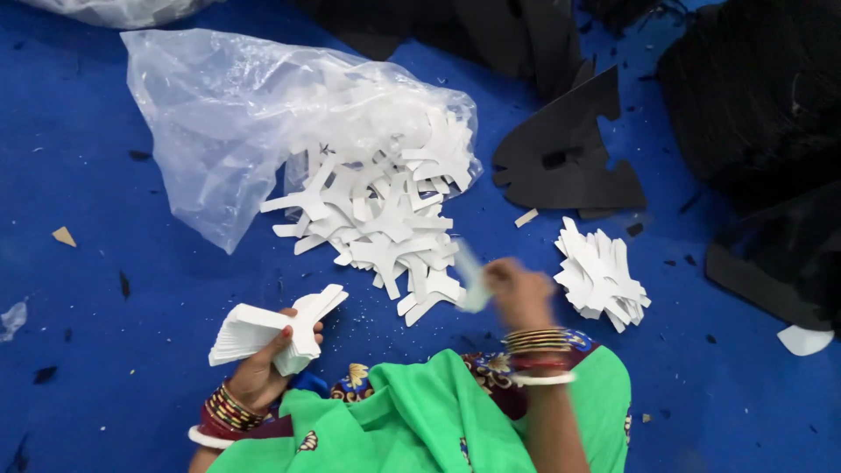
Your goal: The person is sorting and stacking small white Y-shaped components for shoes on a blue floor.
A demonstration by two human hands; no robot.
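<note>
Sorting step: your left hand (263,363), lower left, grips a fanned stack of white Y-shaped card cutouts (272,331); your blurred right hand (517,293), centre, pinches one white cutout (471,280) beside the loose pile (385,219), seemingly ready to join the stack.

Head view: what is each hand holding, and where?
Left hand: stack of white cut-outs, gripped at its near end. Right hand: one blurred white piece; grip unclear.

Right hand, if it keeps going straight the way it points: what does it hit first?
The right hand, blurred, points up-left; first in line is likely the loose pile of white cutouts spilling from the clear plastic bag. Depth unclear.
</note>
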